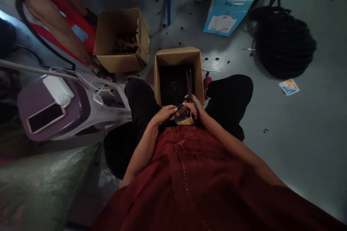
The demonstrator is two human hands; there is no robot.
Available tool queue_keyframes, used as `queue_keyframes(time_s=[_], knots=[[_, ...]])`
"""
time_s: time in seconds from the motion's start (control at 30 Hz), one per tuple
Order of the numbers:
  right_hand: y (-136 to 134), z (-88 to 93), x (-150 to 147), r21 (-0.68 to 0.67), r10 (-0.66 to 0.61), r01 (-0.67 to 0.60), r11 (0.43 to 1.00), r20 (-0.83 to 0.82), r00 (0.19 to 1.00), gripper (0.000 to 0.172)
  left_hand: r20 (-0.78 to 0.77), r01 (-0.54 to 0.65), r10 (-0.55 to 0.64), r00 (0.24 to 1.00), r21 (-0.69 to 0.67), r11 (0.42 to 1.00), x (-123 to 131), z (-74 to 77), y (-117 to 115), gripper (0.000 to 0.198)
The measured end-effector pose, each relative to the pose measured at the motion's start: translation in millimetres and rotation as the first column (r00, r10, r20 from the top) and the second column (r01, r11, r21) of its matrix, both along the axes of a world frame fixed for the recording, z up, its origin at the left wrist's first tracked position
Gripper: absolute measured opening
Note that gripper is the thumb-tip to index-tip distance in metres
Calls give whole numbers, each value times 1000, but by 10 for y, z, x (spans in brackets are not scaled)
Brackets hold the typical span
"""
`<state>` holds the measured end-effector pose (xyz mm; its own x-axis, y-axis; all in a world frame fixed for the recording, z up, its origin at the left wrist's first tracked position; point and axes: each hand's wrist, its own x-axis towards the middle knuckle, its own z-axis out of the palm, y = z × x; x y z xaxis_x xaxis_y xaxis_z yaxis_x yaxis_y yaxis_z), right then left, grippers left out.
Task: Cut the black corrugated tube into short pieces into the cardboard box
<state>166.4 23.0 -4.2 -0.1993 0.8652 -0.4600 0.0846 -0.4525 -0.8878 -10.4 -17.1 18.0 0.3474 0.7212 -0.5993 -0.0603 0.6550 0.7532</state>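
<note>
Close to my lap, my left hand (166, 113) pinches a thin black strip (179, 106) that runs across toward the other hand. My right hand (193, 107) is wrapped round a pair of scissors (189, 83), its blades pointing away from me and slightly apart. The right fingertips also touch the strip's end. Both hands are over the near edge of a cardboard box (177, 53) standing between my legs. Inside it lie many small dark pieces (172, 83), too dim to make out singly.
Another cardboard box (116, 59) with dark pieces stands ahead left, near another person's leg (50, 21). A purple stool (78, 106) at my left bears a phone (46, 117) and a white power strip (58, 90). To the right are a blue carton (221, 14) and a black coil (286, 43).
</note>
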Motion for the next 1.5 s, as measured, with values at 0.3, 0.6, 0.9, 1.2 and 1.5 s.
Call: queue_keyframes(time_s=[0.3, 0.6, 0.9, 1.2, 1.5], knots=[[112, 15, 79, -53, -201, 195, 979, -136, 970, 45, -159, 155, -148, 976, 34, 987, -53, 216, -38, 27], [392, 155, 366, 67, -302, 314, 947, -146, 942, 38, -201, 173, -151, 968, 101, 980, -310, 480, -206, 47], [205, 107, 141, 94, -140, 138, 986, 10, 990, 44, -431, 57, 45, 901, 221, 974, 113, 217, -1, 49], [175, -26, 145, 86, -128, 125, 988, 40, 991, 47, -256, -122, 172, 951, 201, 972, 148, -80, 64, 35], [-183, -241, 229, -12, 54, -52, 999, 139, 989, 48, -1, -439, 439, 898, 35, 898, 18, -61, 94, 59]])
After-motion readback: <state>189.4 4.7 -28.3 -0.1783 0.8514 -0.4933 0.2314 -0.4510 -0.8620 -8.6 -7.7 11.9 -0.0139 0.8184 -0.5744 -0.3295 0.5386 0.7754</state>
